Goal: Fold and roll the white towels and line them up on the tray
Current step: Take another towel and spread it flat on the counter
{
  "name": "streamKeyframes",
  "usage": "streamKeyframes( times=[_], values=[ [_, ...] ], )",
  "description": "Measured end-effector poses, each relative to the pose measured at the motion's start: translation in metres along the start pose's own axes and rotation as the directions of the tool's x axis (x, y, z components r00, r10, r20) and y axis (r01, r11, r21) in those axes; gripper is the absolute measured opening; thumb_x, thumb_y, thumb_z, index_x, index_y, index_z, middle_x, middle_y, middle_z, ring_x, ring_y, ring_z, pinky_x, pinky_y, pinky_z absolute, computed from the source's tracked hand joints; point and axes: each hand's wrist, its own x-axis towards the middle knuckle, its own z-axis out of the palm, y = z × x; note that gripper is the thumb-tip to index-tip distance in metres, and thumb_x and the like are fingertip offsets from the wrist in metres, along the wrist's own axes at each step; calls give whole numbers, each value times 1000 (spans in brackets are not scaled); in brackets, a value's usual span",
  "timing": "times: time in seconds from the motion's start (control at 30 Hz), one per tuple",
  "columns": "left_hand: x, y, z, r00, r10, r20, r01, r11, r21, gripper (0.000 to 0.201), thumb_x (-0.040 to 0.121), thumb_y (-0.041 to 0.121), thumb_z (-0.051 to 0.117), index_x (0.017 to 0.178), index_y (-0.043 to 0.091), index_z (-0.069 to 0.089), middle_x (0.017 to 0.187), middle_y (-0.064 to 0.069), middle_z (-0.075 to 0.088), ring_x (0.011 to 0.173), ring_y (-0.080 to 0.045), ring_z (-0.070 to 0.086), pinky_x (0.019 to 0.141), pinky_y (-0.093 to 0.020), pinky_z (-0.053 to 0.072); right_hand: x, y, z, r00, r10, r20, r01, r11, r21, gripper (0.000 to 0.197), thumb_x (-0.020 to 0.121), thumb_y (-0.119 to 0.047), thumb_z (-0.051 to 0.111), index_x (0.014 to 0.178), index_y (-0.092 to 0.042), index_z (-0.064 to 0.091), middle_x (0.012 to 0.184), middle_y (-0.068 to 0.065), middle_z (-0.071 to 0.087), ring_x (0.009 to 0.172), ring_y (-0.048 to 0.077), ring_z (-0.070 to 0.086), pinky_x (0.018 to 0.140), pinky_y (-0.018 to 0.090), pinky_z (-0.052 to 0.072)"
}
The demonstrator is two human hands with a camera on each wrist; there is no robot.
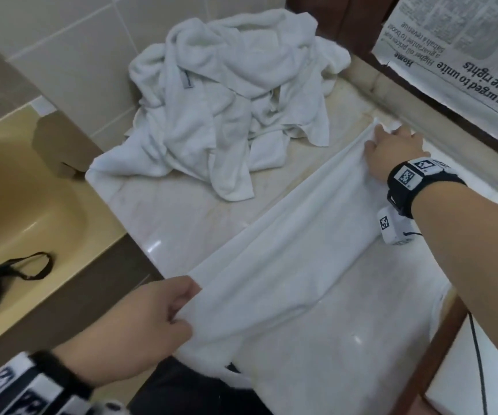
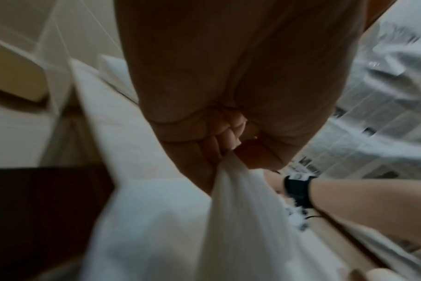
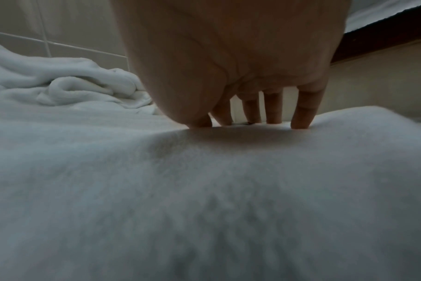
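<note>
right now the white towel (image 1: 289,265) lies stretched on the marble counter (image 1: 181,217), its long axis running from the near left edge to the far right wall. the left hand (image 1: 151,319) pinches the near end with curled fingers; the right hand (image 1: 394,154) presses the far end, fingers fairly straight, thumb hidden. the crumpled pile of towels (image 1: 226,100) sits beyond, near the right hand. no tray shows.
</note>
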Motion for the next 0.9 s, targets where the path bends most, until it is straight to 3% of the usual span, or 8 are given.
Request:
streamKeyframes(
  times=[0.2, 0.27, 0.4, 0.5, 0.57, 0.7, 0.8, 0.9],
  values=[
    [5, -114, -18, 960, -270, -78, 281, 929, 240, 29, 83, 5, 58, 85, 33, 63, 76, 10, 69, 67, -4, 65, 57, -17, 45, -4, 13, 3, 1000, 5, -29, -5, 1000, 0, 55, 102, -46, 27, 154, -29, 27, 150, 18, 33, 138, 40, 31, 103, 60, 37],
    [9, -139, -15, 950, -284, -130, 310, 907, 284, 32, 86, 7, 57, 85, 39, 61, 80, 13, 71, 74, -1, 66, 60, -16, 46, -5, 17, 2, 999, 35, -25, -33, 999, 43, 58, 98, -50, 30, 152, -30, 32, 149, 17, 37, 136, 40, 36, 104, 58, 40],
    [13, -130, 0, 962, -134, -239, 167, 978, 122, 41, 85, 6, 64, 104, 43, 64, 101, 27, 68, 99, 16, 58, 78, -8, 43, -4, 29, -5, 987, 150, -63, -128, 956, 263, 56, 95, -45, 51, 147, -28, 43, 147, 15, 49, 127, 40, 53, 100, 48, 46],
    [22, -107, 22, 842, 96, -532, -14, 988, 155, 31, 92, 20, 68, 117, 37, 66, 108, 24, 62, 103, 0, 53, 88, -24, 44, -1, 42, -9, 976, 189, -110, -138, 922, 363, 48, 92, -42, 60, 136, -26, 53, 133, 13, 62, 117, 38, 61, 100, 44, 49],
    [32, -92, 34, 767, 229, -599, -76, 960, 270, 28, 97, 33, 61, 123, 26, 68, 110, 14, 60, 101, -10, 48, 90, -30, 44, -3, 46, -15, 977, 191, -95, -140, 911, 387, 42, 92, -38, 66, 130, -24, 58, 127, 11, 65, 109, 35, 63, 94, 40, 49],
    [59, -74, 51, 765, 280, -580, -45, 921, 386, 46, 98, 46, 45, 128, 19, 67, 111, 1, 57, 98, -18, 45, 90, -37, 50, -6, 53, -27, 987, 158, -30, -134, 911, 390, 32, 89, -40, 71, 113, -20, 65, 116, 11, 68, 91, 30, 59, 85, 39, 50],
    [70, -71, 56, 755, 271, -597, 17, 902, 432, 44, 96, 45, 45, 123, 18, 69, 106, -2, 54, 94, -24, 48, 81, -45, 54, -6, 60, -35, 993, 116, 7, -111, 931, 349, 36, 94, -46, 65, 119, -21, 60, 111, 6, 63, 93, 30, 57, 79, 37, 43],
    [72, -69, 58, 723, 301, -622, 57, 871, 488, 40, 96, 41, 47, 120, 19, 69, 105, -4, 57, 93, -29, 53, 75, -45, 52, -10, 61, -38, 989, 122, -79, -86, 929, 360, 28, 99, -29, 55, 123, -16, 61, 117, 12, 63, 104, 35, 58, 80, 33, 39]
  ],
)
